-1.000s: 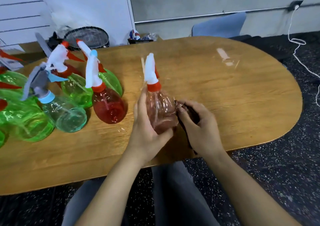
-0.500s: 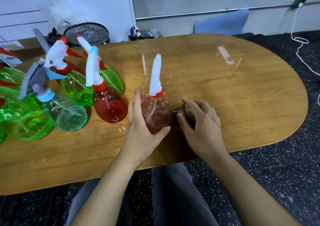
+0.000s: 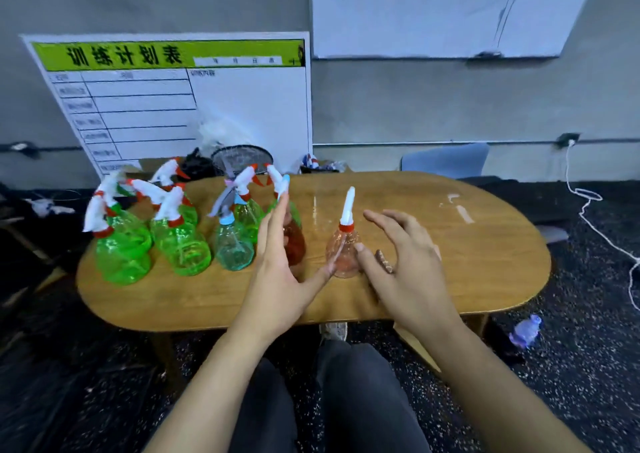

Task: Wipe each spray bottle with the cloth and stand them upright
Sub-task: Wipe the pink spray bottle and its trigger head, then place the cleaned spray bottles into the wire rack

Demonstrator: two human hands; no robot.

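Now, from the head view I log a pale pink spray bottle [image 3: 343, 250] standing upright on the wooden table [image 3: 485, 244], near the front edge and roughly mid-length. Left hand [image 3: 280, 279] is spread, fingers straight and apart; its thumb tip sits right at the bottle's lower left side, though I cannot tell if it actually touches. Right hand [image 3: 405, 265] is also spread with fingers fanned, gripping nothing; its thumb lies just beside the bottle's right side. A dark patterned cloth [image 3: 383, 261] shows only as a small strip under the right palm, lying on the tabletop.

To the left of the pink bottle stands a cluster: a red bottle [image 3: 295, 244] partly hidden behind the left fingers, a clear teal bottle [image 3: 233, 250], and several green bottles [image 3: 180, 244] running toward the table's left end. I cannot tell for every one whether it stands fully upright.

I note bare wood from the right hand out to the rounded right end, with only pale tape marks [image 3: 459, 206] on it. The back edge sits close to a wall holding a leaning whiteboard [image 3: 194, 106]. A blue chair [image 3: 446, 159] stands behind the far edge. A white cable [image 3: 588, 210] trails down the wall onto the floor at right. A small purple bottle [image 3: 525, 331] lies on the floor off the table's right front corner.
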